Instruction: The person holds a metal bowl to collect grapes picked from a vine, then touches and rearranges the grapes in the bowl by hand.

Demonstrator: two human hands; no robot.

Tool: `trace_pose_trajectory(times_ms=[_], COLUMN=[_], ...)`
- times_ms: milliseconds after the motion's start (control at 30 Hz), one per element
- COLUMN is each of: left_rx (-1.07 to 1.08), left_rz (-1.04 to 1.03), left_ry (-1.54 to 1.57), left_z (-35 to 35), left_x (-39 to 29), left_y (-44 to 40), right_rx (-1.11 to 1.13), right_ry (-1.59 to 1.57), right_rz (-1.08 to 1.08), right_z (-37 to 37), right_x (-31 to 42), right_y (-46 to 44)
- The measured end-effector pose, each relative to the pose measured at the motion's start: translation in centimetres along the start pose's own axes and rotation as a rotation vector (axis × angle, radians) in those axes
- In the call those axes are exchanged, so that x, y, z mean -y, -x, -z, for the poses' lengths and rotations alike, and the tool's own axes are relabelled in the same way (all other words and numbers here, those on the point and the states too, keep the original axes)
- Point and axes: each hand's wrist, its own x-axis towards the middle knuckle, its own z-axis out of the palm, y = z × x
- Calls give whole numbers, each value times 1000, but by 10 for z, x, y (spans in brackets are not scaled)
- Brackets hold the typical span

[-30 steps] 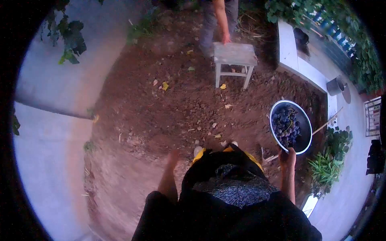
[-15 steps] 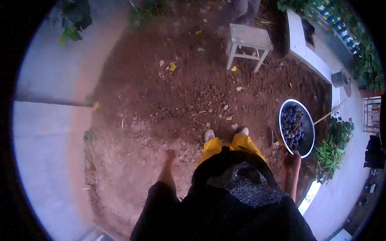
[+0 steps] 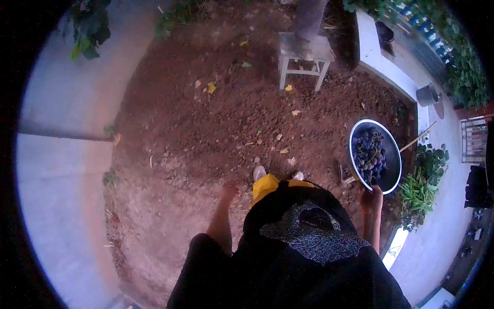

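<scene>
My right hand is closed on the near rim of a round metal basin with a pale rim. Bunches of dark purple grapes lie inside, mostly toward the basin's left side. The basin is held out to the right of my body, tilted so that its inside shows. Down at my left side hangs my left hand, apart from everything and over the soil. Its fingers look loosely apart, though small and blurred, with nothing visible in them.
Ahead stands a wooden stool, with another person's leg at its seat. A low white wall runs along the right, near a grey bucket, a stick and green plants. Pale paving borders the soil leftward.
The view has shifted slightly, and the stool appears further left. The other person's leg now overlaps the stool seat. My left hand has swung a little forward; the basin stays in my right hand.
</scene>
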Motion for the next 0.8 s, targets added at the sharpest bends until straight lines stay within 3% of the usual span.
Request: trace_pose_trajectory(times_ms=[133, 233, 333, 400, 433, 500, 633, 733, 800], left_rx=[-32, -32, -27, -105, -107, -34, -76, -95, -161], left_rz=[-79, -28, 5, 169, 158, -98, -65, -134, 0], left_ry=[191, 103, 37, 208, 208, -53, 88, -71, -173], left_z=[-15, -5, 0, 2, -1, -4, 0, 1, 1], left_x=[27, 34, 21, -10, 11, 66, 39, 40, 21], left_y=[-17, -25, -19, 11, -1, -51, -19, -23, -7], right_rx=[6, 11, 58, 72, 85, 88, -14, -50, -97], right_ry=[8, 34, -5, -72, -44, -20, -46, -17, 1], right_rz=[12, 16, -77, -109, -50, 8, -14, -34, 13], right_z=[1, -15, 50, 23, 16, 11, 42, 42, 26], right_x=[8, 6, 19, 11, 7, 4, 2, 0, -5], right_y=[-7, -2, -39, -24, -14, -13, -28, -25, -11])
